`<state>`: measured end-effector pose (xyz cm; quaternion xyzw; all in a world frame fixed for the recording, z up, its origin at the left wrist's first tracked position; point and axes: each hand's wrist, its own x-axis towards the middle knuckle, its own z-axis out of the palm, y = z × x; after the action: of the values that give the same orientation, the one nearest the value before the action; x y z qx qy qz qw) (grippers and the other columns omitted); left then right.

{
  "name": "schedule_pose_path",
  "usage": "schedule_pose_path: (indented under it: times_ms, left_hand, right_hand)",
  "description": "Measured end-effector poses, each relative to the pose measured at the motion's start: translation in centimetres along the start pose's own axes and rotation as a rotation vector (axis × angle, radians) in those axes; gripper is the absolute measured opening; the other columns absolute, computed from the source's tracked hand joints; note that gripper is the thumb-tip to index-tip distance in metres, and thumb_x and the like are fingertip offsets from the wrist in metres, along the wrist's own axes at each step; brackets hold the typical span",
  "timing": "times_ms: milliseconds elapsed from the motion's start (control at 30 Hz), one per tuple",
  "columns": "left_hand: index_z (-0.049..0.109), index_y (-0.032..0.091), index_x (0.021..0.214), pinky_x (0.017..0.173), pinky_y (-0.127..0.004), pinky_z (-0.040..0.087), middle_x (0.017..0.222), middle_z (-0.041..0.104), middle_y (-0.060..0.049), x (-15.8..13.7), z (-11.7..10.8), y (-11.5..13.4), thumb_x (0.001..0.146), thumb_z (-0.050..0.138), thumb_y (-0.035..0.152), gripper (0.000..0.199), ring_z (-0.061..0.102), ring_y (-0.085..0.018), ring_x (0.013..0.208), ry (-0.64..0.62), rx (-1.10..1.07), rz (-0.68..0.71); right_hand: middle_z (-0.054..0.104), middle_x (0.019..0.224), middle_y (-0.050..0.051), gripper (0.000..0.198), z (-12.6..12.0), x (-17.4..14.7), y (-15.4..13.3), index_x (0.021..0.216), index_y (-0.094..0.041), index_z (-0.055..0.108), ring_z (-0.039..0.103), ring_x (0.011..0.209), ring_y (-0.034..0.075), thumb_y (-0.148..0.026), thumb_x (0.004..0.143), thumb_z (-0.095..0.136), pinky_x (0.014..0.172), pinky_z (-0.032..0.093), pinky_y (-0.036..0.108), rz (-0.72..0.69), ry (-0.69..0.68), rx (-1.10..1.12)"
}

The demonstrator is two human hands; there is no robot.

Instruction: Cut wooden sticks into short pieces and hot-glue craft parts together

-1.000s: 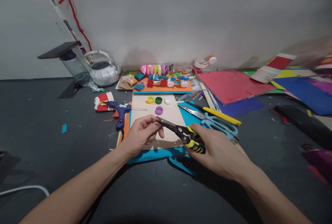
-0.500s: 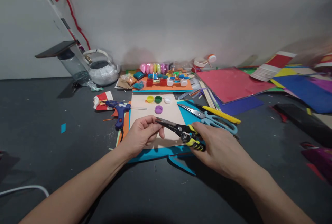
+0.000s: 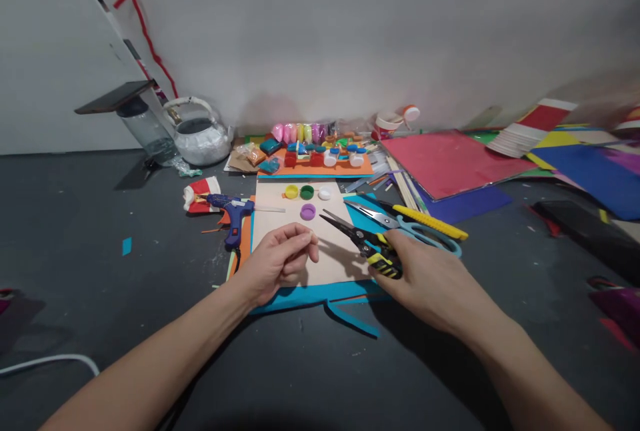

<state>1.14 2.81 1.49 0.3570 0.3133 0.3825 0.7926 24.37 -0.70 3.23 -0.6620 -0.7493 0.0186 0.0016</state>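
Note:
My right hand (image 3: pixel 425 271) grips the handles of black-and-yellow scissors (image 3: pixel 357 234), their blades parted and pointing left. My left hand (image 3: pixel 280 261) is pinched closed, thumb against forefinger; a tiny pale bit seems to show at the fingertips, too small to name. Both hands are above a cream sheet (image 3: pixel 330 268) lying on blue sheets. Beyond them on the cream sheet lie a yellow cap (image 3: pixel 291 192), a green cap (image 3: pixel 307 192), a white cap (image 3: pixel 325 194) and a purple cap (image 3: pixel 308 212). The scissor tips are apart from the left fingers.
Left of the sheet lies a blue glue gun (image 3: pixel 233 214). Light-blue scissors (image 3: pixel 425 234) and a yellow utility knife (image 3: pixel 430 221) are on the right. Behind stand a kettle (image 3: pixel 203 141), paint pots (image 3: pixel 330 158) and a red sheet (image 3: pixel 455 161). A blue strip (image 3: pixel 353 321) sticks out in front.
The scissors have drawn back to the right from my left fingertips, and their blades have opened. My left hand stays pinched in nearly the same place.

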Motion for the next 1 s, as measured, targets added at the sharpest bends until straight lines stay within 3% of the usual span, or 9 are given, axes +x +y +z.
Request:
schedule_pose_path:
  times_ms: [100,167,233,367,467,600,700,833,1000]
  left_hand:
    - [0.058,0.011,0.080,0.034,-0.010,0.033,0.078,0.068,-0.006,0.2,0.0,-0.1,0.089,0.054,0.017,0.012,0.061,-0.007,0.054,0.102,-0.140,-0.062]
    - [0.060,0.011,0.082,0.050,-0.017,0.052,0.092,0.071,-0.012,0.2,0.1,0.0,0.091,0.050,0.017,0.014,0.070,-0.016,0.079,0.156,-0.211,-0.111]
    - [0.061,0.011,0.085,0.069,-0.028,0.059,0.103,0.071,-0.015,0.2,0.2,0.0,0.093,0.047,0.019,0.018,0.071,-0.021,0.090,0.169,-0.255,-0.169]
    - [0.062,0.011,0.081,0.087,-0.036,0.056,0.114,0.069,-0.014,0.0,0.5,0.1,0.094,0.044,0.019,0.024,0.068,-0.024,0.102,0.155,-0.334,-0.194]
    - [0.062,0.009,0.076,0.092,-0.037,0.053,0.115,0.068,-0.016,-0.2,1.1,-0.1,0.094,0.043,0.017,0.027,0.065,-0.025,0.107,0.153,-0.368,-0.182]
    - [0.063,0.007,0.079,0.086,-0.035,0.055,0.102,0.070,-0.016,-0.7,2.3,-0.9,0.093,0.043,0.014,0.025,0.069,-0.022,0.095,0.176,-0.398,-0.172]
    - [0.063,0.007,0.082,0.075,-0.028,0.056,0.084,0.068,-0.009,-1.0,3.0,-1.6,0.092,0.045,0.011,0.021,0.067,-0.014,0.077,0.166,-0.420,-0.177]
    - [0.061,0.008,0.079,0.073,-0.026,0.054,0.079,0.064,-0.006,-1.3,3.2,-2.0,0.092,0.045,0.010,0.021,0.065,-0.012,0.075,0.130,-0.419,-0.180]
    - [0.059,0.010,0.081,0.084,-0.030,0.053,0.087,0.065,-0.007,-1.3,3.0,-1.9,0.091,0.051,0.014,0.014,0.065,-0.014,0.084,0.095,-0.320,-0.130]
  right_hand:
    - [0.066,0.085,0.010,0.041,0.5,0.2,0.6,0.090,-0.020,0.050,0.063,0.073,0.029,-0.060,0.085,0.046,0.053,0.031,0.032,0.009,-0.012,-0.069]
    - [0.065,0.085,0.011,0.044,0.9,0.0,0.8,0.089,-0.019,0.051,0.063,0.073,0.029,-0.062,0.085,0.045,0.055,0.034,0.033,0.009,-0.038,-0.084]
    - [0.065,0.086,0.011,0.044,1.4,-0.2,1.1,0.089,-0.018,0.052,0.062,0.076,0.030,-0.062,0.084,0.048,0.059,0.039,0.036,-0.006,-0.038,-0.100]
    - [0.062,0.087,0.013,0.051,1.9,-0.6,1.3,0.086,-0.017,0.057,0.060,0.084,0.033,-0.068,0.082,0.048,0.065,0.044,0.041,-0.100,0.099,-0.121]
    - [0.060,0.090,0.012,0.037,1.3,-0.5,0.4,0.090,-0.017,0.061,0.058,0.088,0.029,-0.052,0.090,0.050,0.071,0.046,0.040,-0.188,0.270,-0.001]
    - [0.059,0.098,0.009,0.021,0.4,-0.5,-2.3,0.108,-0.018,0.062,0.056,0.089,0.020,-0.025,0.095,0.047,0.075,0.047,0.031,-0.457,0.399,0.368]
    - [0.059,0.094,0.009,0.018,0.7,-0.5,-3.8,0.100,-0.017,0.065,0.052,0.086,0.019,-0.021,0.095,0.049,0.071,0.045,0.030,-0.603,0.396,0.398]
    - [0.059,0.087,0.009,0.018,1.2,-0.4,-4.0,0.087,-0.015,0.066,0.048,0.079,0.019,-0.019,0.094,0.049,0.069,0.043,0.031,-0.645,0.389,0.358]
    - [0.061,0.086,0.008,0.016,1.1,-0.3,-3.3,0.098,-0.015,0.063,0.054,0.082,0.019,-0.018,0.095,0.048,0.072,0.044,0.030,-0.578,0.401,0.505]
